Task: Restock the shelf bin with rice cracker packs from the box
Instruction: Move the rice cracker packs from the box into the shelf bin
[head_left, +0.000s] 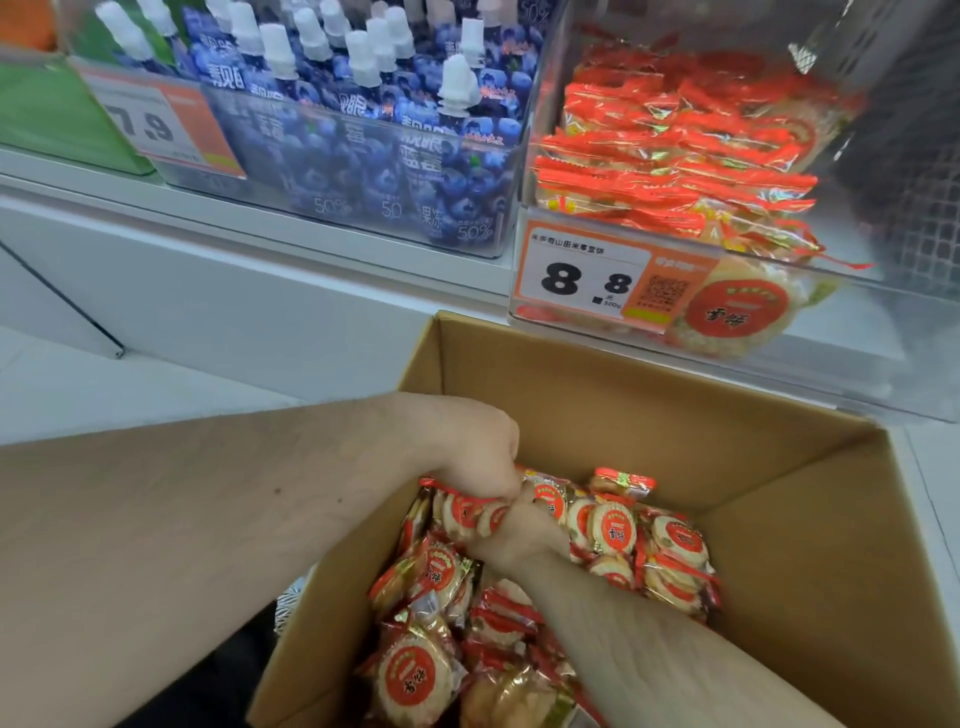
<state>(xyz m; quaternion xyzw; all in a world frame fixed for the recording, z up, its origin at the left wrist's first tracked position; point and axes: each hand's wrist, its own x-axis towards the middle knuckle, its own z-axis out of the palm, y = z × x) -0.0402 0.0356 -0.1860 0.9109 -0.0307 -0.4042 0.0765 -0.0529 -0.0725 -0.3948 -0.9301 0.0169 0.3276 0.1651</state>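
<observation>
An open cardboard box (597, 405) stands below the shelf, holding several rice cracker packs (675, 551) with red round labels. Both my hands reach down into it. My left hand (478, 452) is curled round a bunch of packs (467, 512) near the box's left wall. My right hand (519, 540) grips the same bunch from below, its fingers hidden among the wrappers. Above right, the clear shelf bin (831, 312) is heaped with the same red-wrapped packs (675, 156).
A price tag reading 8.8 (587, 280) hangs on the bin's front. To its left a clear bin of blue spouted pouches (363, 130) carries a 7.9 tag (156, 124). A white shelf ledge (234, 291) runs under both bins.
</observation>
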